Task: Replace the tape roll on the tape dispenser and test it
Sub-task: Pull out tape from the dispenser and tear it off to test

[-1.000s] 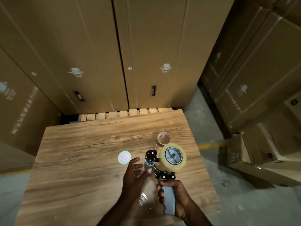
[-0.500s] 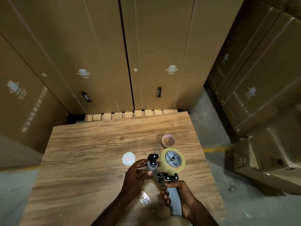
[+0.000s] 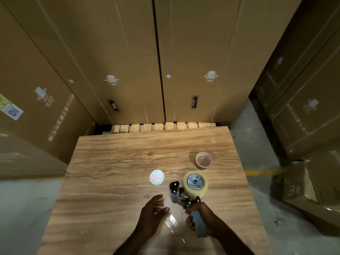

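Note:
My right hand [image 3: 203, 216] grips the grey handle of the tape dispenser [image 3: 184, 196], held just above the wooden table [image 3: 114, 181]. A full clear tape roll [image 3: 195, 184] sits on the dispenser's hub. My left hand [image 3: 151, 214] hovers left of the dispenser's roller with fingers spread, apart from it. Whether a tape strand runs to its fingertips I cannot tell. A piece of crinkled clear film [image 3: 172, 222] lies on the table between my hands. The empty cardboard tape core [image 3: 203, 160] lies behind the dispenser.
A round white sticker [image 3: 156, 177] with red print lies left of the dispenser. Tall cardboard boxes [image 3: 117, 61] stand behind the table on a pallet, more boxes [image 3: 303, 107] stacked at right. Concrete floor shows on both sides.
My left hand has come off the dispenser's front roller, pulled back toward me and opened. The dispenser stays in my right hand. The camera view shifted slightly.

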Motion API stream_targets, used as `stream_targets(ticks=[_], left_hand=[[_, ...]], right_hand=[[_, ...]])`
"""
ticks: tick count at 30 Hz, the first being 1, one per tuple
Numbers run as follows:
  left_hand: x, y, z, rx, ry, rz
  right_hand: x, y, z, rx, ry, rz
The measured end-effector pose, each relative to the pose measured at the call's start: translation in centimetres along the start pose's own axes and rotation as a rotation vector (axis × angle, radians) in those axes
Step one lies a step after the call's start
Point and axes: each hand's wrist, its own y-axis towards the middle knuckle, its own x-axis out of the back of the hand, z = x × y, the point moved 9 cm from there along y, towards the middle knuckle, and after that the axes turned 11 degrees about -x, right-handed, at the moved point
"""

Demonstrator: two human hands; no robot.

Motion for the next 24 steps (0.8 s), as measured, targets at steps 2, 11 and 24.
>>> stream_targets(ticks=[2, 11, 24], left_hand=[[0.5, -0.2, 0.4, 0.006, 0.009, -0.004], [0.4, -1.2, 2.1, 0.011, 0.039, -0.003], [1.8, -1.9, 2.9, 0.040, 0.155, 0.030]], right_hand=[[-0.4, 0.3, -0.1, 0.014, -0.080, -0.021], [0.6, 1.2, 1.8, 0.265, -0.520, -0.372], [0.1, -2.4, 3.9, 0.444, -1.064, -0.761]])
